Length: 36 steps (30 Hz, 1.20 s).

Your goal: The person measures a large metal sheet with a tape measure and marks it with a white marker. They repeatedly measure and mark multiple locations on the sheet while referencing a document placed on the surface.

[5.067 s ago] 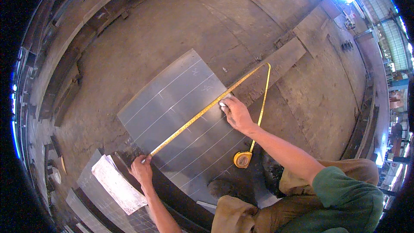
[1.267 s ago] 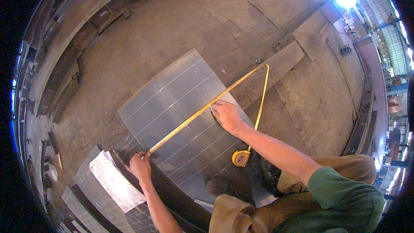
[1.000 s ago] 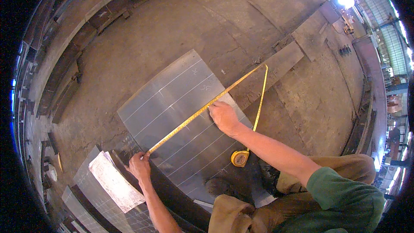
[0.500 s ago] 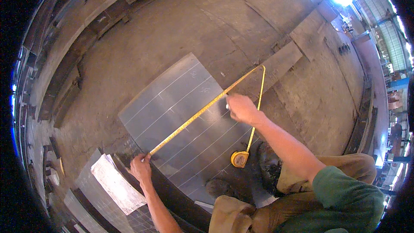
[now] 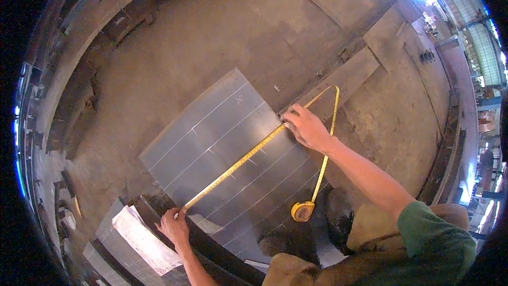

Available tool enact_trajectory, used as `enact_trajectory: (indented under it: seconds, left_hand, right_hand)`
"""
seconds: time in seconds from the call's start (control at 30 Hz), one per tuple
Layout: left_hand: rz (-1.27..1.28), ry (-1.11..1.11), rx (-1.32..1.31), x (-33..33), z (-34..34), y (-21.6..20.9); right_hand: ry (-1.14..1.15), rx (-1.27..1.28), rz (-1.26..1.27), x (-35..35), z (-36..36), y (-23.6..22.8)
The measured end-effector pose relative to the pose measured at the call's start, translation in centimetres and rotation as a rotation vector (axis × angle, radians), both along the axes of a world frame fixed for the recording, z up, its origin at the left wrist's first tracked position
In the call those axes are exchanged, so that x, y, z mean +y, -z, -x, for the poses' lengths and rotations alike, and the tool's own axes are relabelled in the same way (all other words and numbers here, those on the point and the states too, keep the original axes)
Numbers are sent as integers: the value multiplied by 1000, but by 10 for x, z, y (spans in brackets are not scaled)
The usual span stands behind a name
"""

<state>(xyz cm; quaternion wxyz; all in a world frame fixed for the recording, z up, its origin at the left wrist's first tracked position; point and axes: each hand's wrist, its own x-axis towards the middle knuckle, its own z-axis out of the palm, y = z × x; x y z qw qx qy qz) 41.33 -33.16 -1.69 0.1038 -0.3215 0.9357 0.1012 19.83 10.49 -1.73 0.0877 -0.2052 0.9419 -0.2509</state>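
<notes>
A grey metal plate [image 5: 182, 140] lies in front of me, ruled with several white lines and a few short cross marks. A yellow measuring tape [image 5: 233, 168] is stretched slantwise over it. At the plate's lower left edge my left hand [image 5: 173, 228] pinches the tape's end. By the opposite edge, the fingers of my right hand [image 5: 308, 131] are closed on the tape, with a small white bit at the fingertips that I cannot make out. Past that hand the tape bends sharply back to its yellow case [image 5: 302, 211], which rests on the plate near my boots.
White papers [image 5: 145, 243] lie on another lined plate left of my left hand. Dark boots [image 5: 341, 214] stand at the plate's near right. A long flat metal strip [image 5: 353, 74] lies beyond my right hand. Steel beams [image 5: 119, 18] line the far left; a bright light glares at far right.
My right hand has closed on the tape at the plate's edge, where before it hovered just below it. My left hand keeps its hold on the tape's end. The view has shifted slightly.
</notes>
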Motion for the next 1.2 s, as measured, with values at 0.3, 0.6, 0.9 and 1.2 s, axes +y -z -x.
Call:
enact_trajectory:
  seconds: [0.3, 0.6, 0.9, 1.2]
  left_hand:
    - [4, -5, -9, 4, 3, 5]
    - [49, 32, 16, 5, 4, 11]
    - [20, 16, 24, 5, 2, 5]
    - [-46, -19, -10, -3, -1, 6]
  right_hand:
    - [20, -41, 3, 0, 6, 17]
    - [-26, -31, 75, 2, 16, 14]
    - [-75, 7, 104, 6, 17, 15]
    - [-114, 0, 104, 10, 15, 17]
